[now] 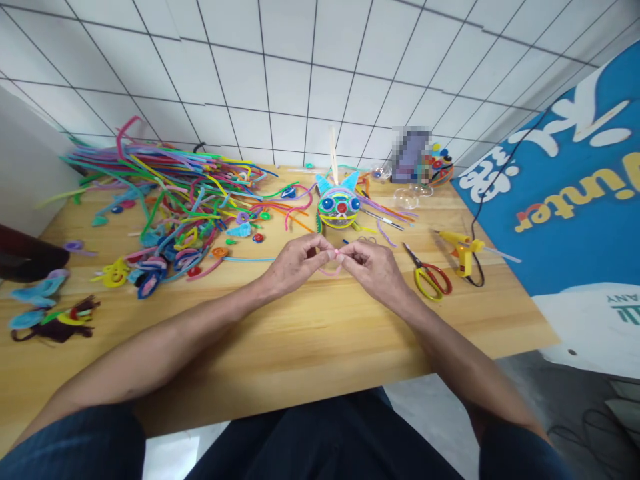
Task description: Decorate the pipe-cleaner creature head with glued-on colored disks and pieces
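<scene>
Over the middle of the table, my left hand and my right hand meet fingertip to fingertip. Both pinch a pink pipe cleaner, whose loop hangs between them; the rest of it is hidden by my fingers. Just behind my hands stands a round animal figure with blue ears, blue eyes, a red nose and yellow bands, with pale sticks rising behind it. A blue pipe cleaner lies on the wood beside my left hand. Scissors with red and yellow handles lie right of my right hand.
A big heap of coloured pipe cleaners covers the back left of the wooden table. A yellow glue gun with a cord stands at right. Clear plastic balls sit at the back. Finished-looking pipe-cleaner shapes lie far left.
</scene>
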Demonstrator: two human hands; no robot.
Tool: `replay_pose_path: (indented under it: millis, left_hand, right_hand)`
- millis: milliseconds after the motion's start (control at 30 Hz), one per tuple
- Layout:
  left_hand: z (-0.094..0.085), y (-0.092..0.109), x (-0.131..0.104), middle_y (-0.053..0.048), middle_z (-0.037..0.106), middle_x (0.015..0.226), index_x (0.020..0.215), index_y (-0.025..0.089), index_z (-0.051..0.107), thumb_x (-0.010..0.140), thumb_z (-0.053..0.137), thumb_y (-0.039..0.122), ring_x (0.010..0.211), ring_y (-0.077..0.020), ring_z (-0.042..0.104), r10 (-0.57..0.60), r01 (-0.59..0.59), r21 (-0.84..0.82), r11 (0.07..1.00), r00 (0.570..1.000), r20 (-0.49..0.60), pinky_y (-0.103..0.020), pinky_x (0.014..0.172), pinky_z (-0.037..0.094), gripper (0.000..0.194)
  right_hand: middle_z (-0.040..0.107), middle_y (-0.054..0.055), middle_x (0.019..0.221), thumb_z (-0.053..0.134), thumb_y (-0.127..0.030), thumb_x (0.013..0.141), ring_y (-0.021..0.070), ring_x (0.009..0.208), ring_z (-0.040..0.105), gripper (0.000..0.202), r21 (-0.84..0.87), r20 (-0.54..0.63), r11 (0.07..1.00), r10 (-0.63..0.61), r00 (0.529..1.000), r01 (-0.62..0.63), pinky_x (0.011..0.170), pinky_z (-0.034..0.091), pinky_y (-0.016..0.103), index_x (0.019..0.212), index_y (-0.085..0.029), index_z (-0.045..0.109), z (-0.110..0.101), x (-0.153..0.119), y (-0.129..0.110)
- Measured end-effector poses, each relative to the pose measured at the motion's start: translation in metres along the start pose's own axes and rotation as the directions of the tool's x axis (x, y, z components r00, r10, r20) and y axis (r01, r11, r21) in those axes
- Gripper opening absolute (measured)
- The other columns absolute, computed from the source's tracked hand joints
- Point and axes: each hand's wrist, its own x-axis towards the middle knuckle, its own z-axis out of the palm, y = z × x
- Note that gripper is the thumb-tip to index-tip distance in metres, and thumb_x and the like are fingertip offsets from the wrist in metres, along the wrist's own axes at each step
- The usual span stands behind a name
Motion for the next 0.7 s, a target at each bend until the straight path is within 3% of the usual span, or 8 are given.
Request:
replay_pose_path:
  millis: [133, 300, 433, 533, 633, 700]
  left_hand:
    - [0.01, -0.001, -0.005, -0.003, 0.069, 0.081, 0.088, 0.017, 0.073, 0.092, 0.072, 0.048, 0.07, -0.0149, 0.06, -0.057, 0.042, -0.127, 0.991, 0.992, -0.115, -0.027, 0.064, 0.049, 0.031]
    - [0.021, -0.002, -0.011, -0.002, 0.071, 0.079, 0.088, 0.016, 0.075, 0.091, 0.073, 0.045, 0.069, -0.013, 0.058, -0.095, 0.053, -0.168, 0.984, 0.962, -0.254, -0.025, 0.066, 0.047, 0.029]
    - [0.019, -0.004, -0.01, -0.002, 0.072, 0.084, 0.098, 0.016, 0.073, 0.094, 0.069, 0.04, 0.065, -0.0109, 0.055, -0.061, 0.047, -0.078, 0.996, 0.981, -0.184, -0.023, 0.06, 0.043, 0.025]
    - [0.014, -0.005, -0.01, -0.001, 0.071, 0.084, 0.1, 0.016, 0.071, 0.096, 0.064, 0.031, 0.062, -0.0102, 0.054, 0.064, -0.051, 0.143, 0.988, 0.994, -0.084, -0.023, 0.058, 0.04, 0.017]
    - [0.011, -0.006, -0.01, -0.001, 0.069, 0.077, 0.092, 0.017, 0.071, 0.097, 0.059, 0.024, 0.064, -0.0114, 0.054, 0.192, -0.165, 0.352, 0.921, 0.98, -0.044, -0.024, 0.064, 0.04, 0.015]
    - [0.011, -0.006, -0.011, -0.002, 0.069, 0.077, 0.092, 0.016, 0.072, 0.097, 0.059, 0.025, 0.065, -0.0119, 0.056, 0.197, -0.17, 0.353, 0.92, 0.98, -0.04, -0.024, 0.064, 0.041, 0.017]
  right_hand:
    - [0.069, 0.0, 0.067, 0.067, -0.038, 0.094, 0.0126, 0.058, 0.055, 0.023, 0.096, -0.038, 0.993, 0.066, 0.997, -0.062, 0.058, 0.038, 0.027, 0.082, -0.02, 0.076, 0.009, -0.003, 0.004]
    - [0.069, 0.0, 0.068, 0.068, -0.035, 0.093, 0.0122, 0.058, 0.054, 0.019, 0.128, -0.072, 0.989, 0.083, 0.994, -0.073, 0.058, 0.039, 0.027, 0.085, -0.019, 0.075, 0.018, -0.004, 0.008]
    - [0.066, 0.0, 0.067, 0.065, -0.024, 0.093, 0.0132, 0.062, 0.056, 0.017, -0.059, -0.058, 0.998, -0.01, 0.998, 0.007, 0.062, 0.039, 0.027, 0.077, -0.019, 0.071, 0.013, -0.003, 0.008]
    - [0.069, 0.003, 0.077, 0.061, -0.018, 0.095, 0.0155, 0.071, 0.06, 0.018, -0.256, 0.031, 0.961, -0.095, 0.995, 0.1, 0.069, 0.041, 0.028, 0.079, -0.019, 0.07, 0.006, -0.005, 0.007]
    - [0.072, 0.007, 0.086, 0.056, -0.018, 0.099, 0.0178, 0.076, 0.063, 0.02, -0.396, 0.102, 0.907, -0.11, 0.989, 0.142, 0.07, 0.04, 0.029, 0.086, -0.019, 0.071, 0.002, -0.007, 0.005]
    - [0.073, 0.007, 0.088, 0.057, -0.018, 0.099, 0.018, 0.078, 0.063, 0.018, -0.407, 0.108, 0.904, -0.096, 0.989, 0.132, 0.069, 0.039, 0.029, 0.087, -0.019, 0.07, 0.002, -0.007, 0.004]
